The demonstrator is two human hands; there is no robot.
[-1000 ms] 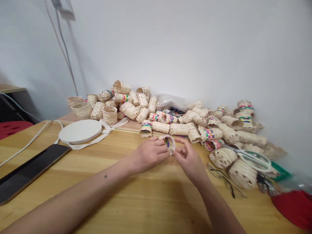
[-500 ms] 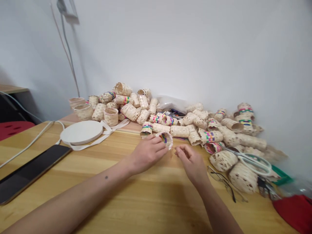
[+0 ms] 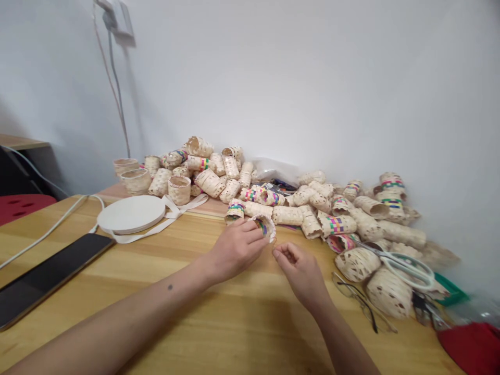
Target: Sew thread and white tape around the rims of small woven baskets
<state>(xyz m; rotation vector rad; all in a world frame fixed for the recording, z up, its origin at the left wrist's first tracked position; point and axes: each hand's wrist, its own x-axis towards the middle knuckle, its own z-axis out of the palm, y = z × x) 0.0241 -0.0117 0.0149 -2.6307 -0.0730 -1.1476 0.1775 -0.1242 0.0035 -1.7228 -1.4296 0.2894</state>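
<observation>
**Pale woven baskets (image 3: 289, 213) along the wall, one in hand**

Across the back edge of the wooden worktop (image 3: 242, 333), the heap runs toward the right corner, with white-handled scissors (image 3: 408, 270) at its front. Just before the heap, the left hand (image 3: 236, 250) curls round a small striped basket (image 3: 264, 227), held on its side. The right hand (image 3: 300, 273) pinches, thumb against forefinger, what seems a fine thread (image 3: 273, 246) rising to the basket's rim, where the work appears to be.
</observation>
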